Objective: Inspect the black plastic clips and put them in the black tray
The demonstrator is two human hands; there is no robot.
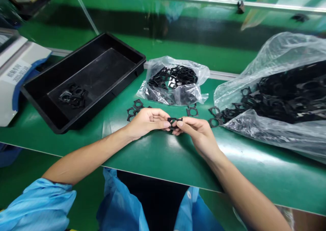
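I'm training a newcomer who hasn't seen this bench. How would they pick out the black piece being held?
On the green table, find the small bag between the black tray and the large bag. Just nearer the person, the left hand and right hand meet at the black piece. Unlike the loose pieces lying nearby, it is held by both hands.
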